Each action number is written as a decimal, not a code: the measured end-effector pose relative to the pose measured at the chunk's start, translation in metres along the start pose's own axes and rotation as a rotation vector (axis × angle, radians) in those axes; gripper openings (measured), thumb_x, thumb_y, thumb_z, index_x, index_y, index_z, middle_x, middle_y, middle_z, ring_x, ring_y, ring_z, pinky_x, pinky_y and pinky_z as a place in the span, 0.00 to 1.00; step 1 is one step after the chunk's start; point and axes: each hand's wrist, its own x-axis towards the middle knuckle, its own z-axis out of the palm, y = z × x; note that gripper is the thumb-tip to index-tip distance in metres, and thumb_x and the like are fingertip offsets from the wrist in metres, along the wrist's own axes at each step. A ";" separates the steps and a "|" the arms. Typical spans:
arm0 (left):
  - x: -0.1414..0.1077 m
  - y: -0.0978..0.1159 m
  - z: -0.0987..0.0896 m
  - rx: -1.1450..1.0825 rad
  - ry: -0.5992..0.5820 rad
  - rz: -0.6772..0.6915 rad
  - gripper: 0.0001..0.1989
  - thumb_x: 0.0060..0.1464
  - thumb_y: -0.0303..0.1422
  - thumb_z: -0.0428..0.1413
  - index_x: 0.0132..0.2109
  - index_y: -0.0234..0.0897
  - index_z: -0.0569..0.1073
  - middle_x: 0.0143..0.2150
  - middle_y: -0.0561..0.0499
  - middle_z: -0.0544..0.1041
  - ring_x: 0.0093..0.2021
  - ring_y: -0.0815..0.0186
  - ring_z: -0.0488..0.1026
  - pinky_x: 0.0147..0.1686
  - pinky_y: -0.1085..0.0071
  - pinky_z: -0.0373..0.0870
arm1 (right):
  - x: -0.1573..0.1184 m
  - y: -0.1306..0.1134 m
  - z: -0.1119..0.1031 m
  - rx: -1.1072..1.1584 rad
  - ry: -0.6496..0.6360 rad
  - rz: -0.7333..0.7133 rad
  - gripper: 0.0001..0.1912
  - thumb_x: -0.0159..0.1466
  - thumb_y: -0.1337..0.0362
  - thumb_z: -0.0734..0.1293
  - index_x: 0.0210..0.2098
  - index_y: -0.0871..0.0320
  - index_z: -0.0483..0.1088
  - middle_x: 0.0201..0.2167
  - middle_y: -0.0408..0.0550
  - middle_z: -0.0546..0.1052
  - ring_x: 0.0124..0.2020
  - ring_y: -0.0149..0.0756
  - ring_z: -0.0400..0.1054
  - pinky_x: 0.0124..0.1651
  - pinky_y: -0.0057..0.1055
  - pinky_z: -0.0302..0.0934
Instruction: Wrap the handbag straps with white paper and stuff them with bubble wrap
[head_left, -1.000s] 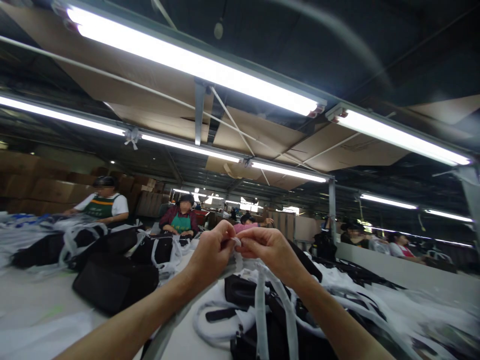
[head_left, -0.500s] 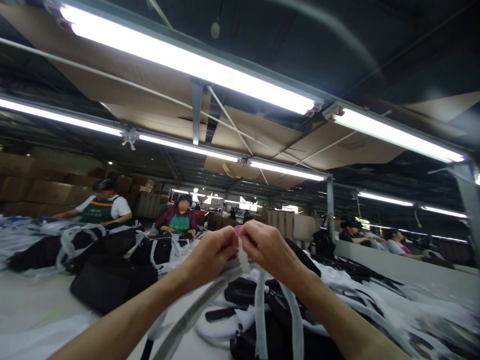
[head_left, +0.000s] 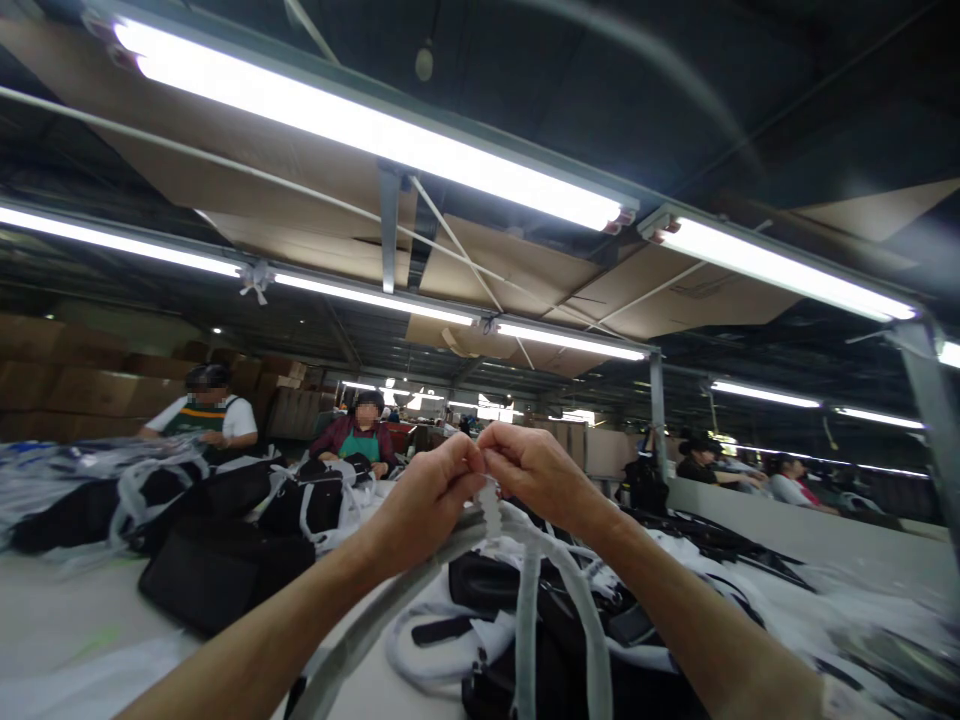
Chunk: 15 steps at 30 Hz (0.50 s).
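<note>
Slipping is, in my judgement, the first danger here, because the left hand point(head_left: 424, 500) pinches the white strip point(head_left: 492, 512) only by its upper end, between thumb and forefinger. The right hand point(head_left: 547, 475) is just beside it, with its fingers bent and pressed together near the same end; the fingertips cover one another, so I cannot tell whether the right hand also grips the strip. If only one hand has a firm hold, a sudden pull could take the strip out of the fingers. The strip hangs below the meeting fingertips, and it looks thin and crinkled, so a strong twist might tear it or draw it into a tight knot. Under the two hands a pale strap point(head_left: 366, 635) curves close to the strip, and below the right hand a second strap point(head_left: 527, 625) hangs before a black bag point(head_left: 559, 670). Either strap could catch on the strip, or be dragged with it, if the hands rise too quickly. To the left of the left hand, another bag point(head_left: 217, 570) lies on the table point(head_left: 56, 610), and a wide movement of this arm could push it from its place.
</note>
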 end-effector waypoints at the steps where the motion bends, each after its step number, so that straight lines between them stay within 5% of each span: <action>1: -0.002 0.002 0.000 0.024 -0.024 0.008 0.04 0.58 0.31 0.51 0.34 0.38 0.64 0.26 0.58 0.66 0.27 0.70 0.61 0.28 0.74 0.58 | 0.001 0.000 -0.001 -0.021 0.024 -0.002 0.08 0.60 0.70 0.61 0.26 0.57 0.69 0.20 0.38 0.71 0.23 0.30 0.64 0.30 0.27 0.54; 6: -0.006 0.025 -0.001 0.129 -0.128 0.003 0.04 0.61 0.32 0.50 0.36 0.40 0.63 0.27 0.58 0.68 0.27 0.68 0.66 0.29 0.72 0.62 | 0.018 -0.005 -0.011 -0.043 0.159 0.074 0.07 0.62 0.70 0.60 0.29 0.57 0.68 0.15 0.36 0.69 0.19 0.31 0.65 0.30 0.28 0.56; 9: -0.007 0.033 0.000 0.337 -0.139 0.120 0.09 0.61 0.32 0.54 0.47 0.38 0.64 0.38 0.52 0.75 0.36 0.63 0.72 0.38 0.68 0.68 | 0.030 -0.007 -0.014 0.034 0.139 0.138 0.08 0.63 0.71 0.59 0.30 0.58 0.68 0.12 0.34 0.68 0.14 0.29 0.65 0.26 0.26 0.58; 12: -0.009 0.025 0.002 0.612 -0.193 0.226 0.10 0.64 0.26 0.49 0.52 0.38 0.65 0.48 0.46 0.76 0.42 0.60 0.76 0.41 0.66 0.70 | 0.036 -0.007 -0.010 0.104 0.175 0.205 0.09 0.61 0.75 0.60 0.28 0.58 0.66 0.11 0.32 0.65 0.12 0.26 0.61 0.20 0.22 0.56; 15: -0.009 0.006 -0.004 0.868 -0.275 0.206 0.12 0.65 0.23 0.48 0.52 0.39 0.69 0.47 0.49 0.78 0.38 0.63 0.78 0.36 0.71 0.71 | 0.034 -0.007 -0.007 0.174 0.186 0.280 0.09 0.63 0.76 0.58 0.30 0.58 0.65 0.12 0.33 0.67 0.12 0.27 0.64 0.18 0.20 0.59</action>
